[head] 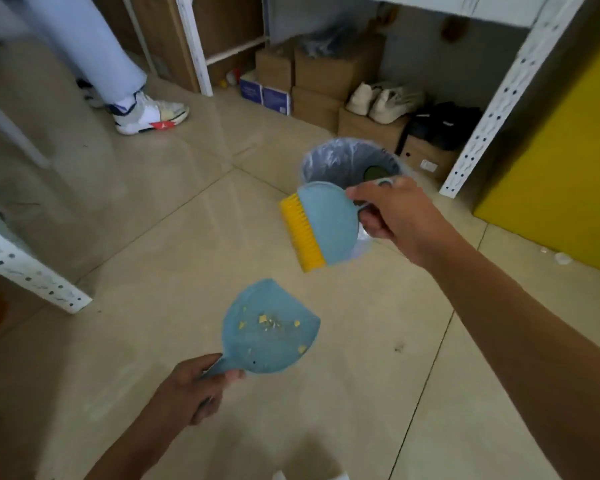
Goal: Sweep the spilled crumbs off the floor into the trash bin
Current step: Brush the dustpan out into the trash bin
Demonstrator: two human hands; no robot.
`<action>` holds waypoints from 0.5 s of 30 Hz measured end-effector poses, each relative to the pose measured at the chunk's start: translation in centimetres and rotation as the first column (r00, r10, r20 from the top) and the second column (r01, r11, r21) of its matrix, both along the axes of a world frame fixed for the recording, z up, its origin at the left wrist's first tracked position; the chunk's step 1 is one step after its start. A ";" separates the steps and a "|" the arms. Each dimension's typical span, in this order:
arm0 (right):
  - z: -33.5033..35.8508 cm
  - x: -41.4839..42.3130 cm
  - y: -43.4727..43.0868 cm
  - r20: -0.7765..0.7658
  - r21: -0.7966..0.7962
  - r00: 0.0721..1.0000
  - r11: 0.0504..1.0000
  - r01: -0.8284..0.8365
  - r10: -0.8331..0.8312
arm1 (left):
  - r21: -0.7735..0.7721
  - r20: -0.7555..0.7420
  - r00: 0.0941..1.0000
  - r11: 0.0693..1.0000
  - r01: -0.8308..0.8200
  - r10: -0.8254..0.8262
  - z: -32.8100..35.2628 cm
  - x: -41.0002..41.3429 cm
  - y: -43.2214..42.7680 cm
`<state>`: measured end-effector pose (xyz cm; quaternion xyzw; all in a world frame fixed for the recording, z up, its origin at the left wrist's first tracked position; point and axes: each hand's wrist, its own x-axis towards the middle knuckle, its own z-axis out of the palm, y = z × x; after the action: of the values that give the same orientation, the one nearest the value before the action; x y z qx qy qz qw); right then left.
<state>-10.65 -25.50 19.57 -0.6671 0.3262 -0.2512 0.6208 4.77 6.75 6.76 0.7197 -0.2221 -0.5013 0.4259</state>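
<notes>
Left hand (191, 386): fingers curled round the handle of a blue dustpan (269, 329), held above the tiled floor (153, 271); yellow crumbs (265, 322) scattered inside the pan. Right hand (392, 216): gripping the handle of a blue brush (326, 223), yellow bristles pointing left, in front of the trash bin (343, 161); bin lined with a clear bag, standing beside cardboard boxes (326, 74) and a white shelf post (492, 112).
</notes>
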 end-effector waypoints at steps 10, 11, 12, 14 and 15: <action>-1.3 -5.4 -8.5 0.340 0.518 0.729 0.766 0.382 -0.593 | -0.063 0.269 0.944 0.974 0.218 -0.194 13.0 4.9 -24.5; -1.8 -5.6 -8.8 0.322 0.552 0.711 0.734 0.396 -0.626 | -0.005 0.298 0.928 0.972 0.234 -0.222 13.6 5.1 -27.0; -2.2 -5.7 -9.0 0.301 0.577 0.700 0.708 0.407 -0.648 | 0.068 0.319 0.914 0.968 0.243 -0.252 14.1 5.1 -29.4; -2.7 -5.7 -9.5 0.261 0.608 0.696 0.674 0.419 -0.669 | 0.250 0.321 0.886 0.932 0.262 -0.335 14.8 5.1 -33.6; -3.0 -5.7 -9.6 0.243 0.619 0.698 0.662 0.423 -0.673 | 0.349 0.309 0.867 0.894 0.279 -0.391 15.1 4.9 -35.4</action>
<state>-16.32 -35.14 16.60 -0.2612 0.4178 -0.4821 0.7244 9.68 -28.63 21.87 0.8061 -0.3447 -0.4500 0.1699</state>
